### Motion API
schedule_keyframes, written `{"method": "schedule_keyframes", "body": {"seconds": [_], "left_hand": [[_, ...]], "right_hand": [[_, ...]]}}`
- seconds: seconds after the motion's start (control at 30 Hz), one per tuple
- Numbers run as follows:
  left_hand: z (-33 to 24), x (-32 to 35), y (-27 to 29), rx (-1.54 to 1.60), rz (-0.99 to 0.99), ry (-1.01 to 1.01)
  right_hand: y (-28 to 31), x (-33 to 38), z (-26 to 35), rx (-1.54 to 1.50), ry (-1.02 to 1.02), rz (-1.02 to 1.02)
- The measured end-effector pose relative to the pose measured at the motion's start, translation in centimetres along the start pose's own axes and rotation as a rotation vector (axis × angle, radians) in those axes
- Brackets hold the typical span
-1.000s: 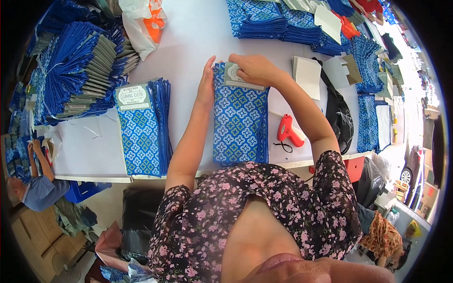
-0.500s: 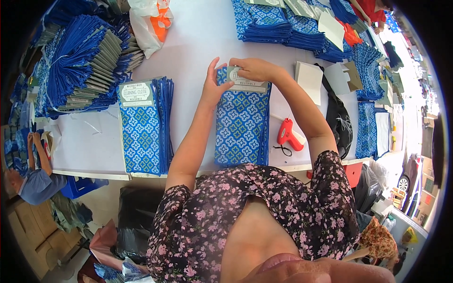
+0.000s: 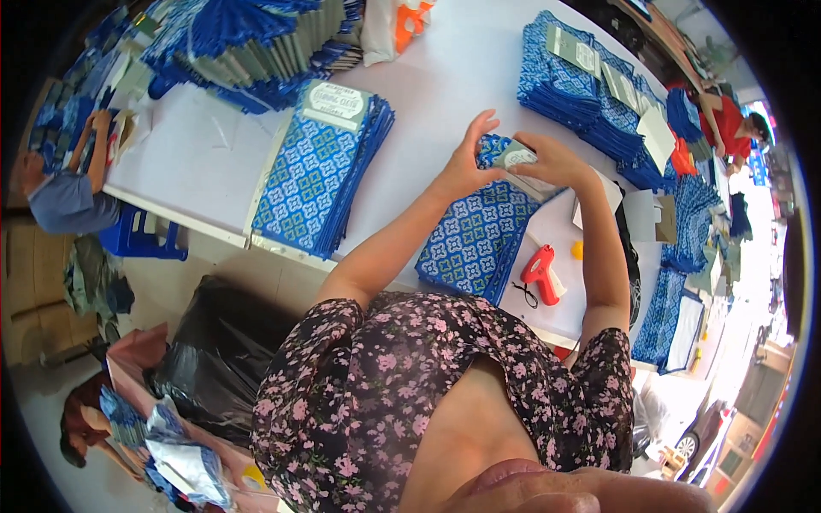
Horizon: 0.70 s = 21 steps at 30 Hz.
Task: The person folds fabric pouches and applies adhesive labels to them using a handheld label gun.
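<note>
In front of me lies a stack of folded blue patterned cleaning cloths [image 3: 479, 235], with a grey-green cardboard label [image 3: 519, 160] across its far end. My left hand [image 3: 466, 171] is at the label's left side, fingers stretched out past the edge and thumb apart over the cloth. Curled over the label's right side, my right hand [image 3: 552, 162] grips it; its fingertips are partly hidden. A red tagging gun [image 3: 540, 275] rests on the table just right of the stack, near a small black loop [image 3: 526, 295].
To the left stands another labelled cloth stack [image 3: 316, 175]. Behind it are a large cloth pile [image 3: 256, 47] and a white-orange plastic bag [image 3: 393, 30]. More stacks [image 3: 560, 85] lie far right. People work at left [image 3: 73, 197], far right [image 3: 727, 128] and lower left [image 3: 85, 419].
The view has turned, so the table and stacks appear tilted and shifted. My right hand has moved from the label's top to its right side. My left hand stays at the left edge.
</note>
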State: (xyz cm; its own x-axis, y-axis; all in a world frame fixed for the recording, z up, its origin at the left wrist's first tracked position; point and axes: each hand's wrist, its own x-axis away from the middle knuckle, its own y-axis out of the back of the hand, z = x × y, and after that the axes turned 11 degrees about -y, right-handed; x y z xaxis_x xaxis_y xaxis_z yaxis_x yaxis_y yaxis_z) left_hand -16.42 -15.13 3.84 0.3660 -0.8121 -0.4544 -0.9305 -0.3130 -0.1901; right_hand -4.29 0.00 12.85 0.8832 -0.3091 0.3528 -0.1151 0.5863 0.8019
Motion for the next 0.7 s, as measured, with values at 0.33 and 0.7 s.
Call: {"method": "schedule_keyframes", "body": {"seconds": [0.33,0.7], "left_hand": [[-13.8,22.9,7.8,0.020,0.097,0.311],[-31.7,40.7,26.0,0.028,-0.682,-0.042]], "right_hand": [[-1.9,12.7,26.1,0.325,0.226,-0.216],[-6.1,-0.1,42.4,0.171,0.469,-0.437]]}}
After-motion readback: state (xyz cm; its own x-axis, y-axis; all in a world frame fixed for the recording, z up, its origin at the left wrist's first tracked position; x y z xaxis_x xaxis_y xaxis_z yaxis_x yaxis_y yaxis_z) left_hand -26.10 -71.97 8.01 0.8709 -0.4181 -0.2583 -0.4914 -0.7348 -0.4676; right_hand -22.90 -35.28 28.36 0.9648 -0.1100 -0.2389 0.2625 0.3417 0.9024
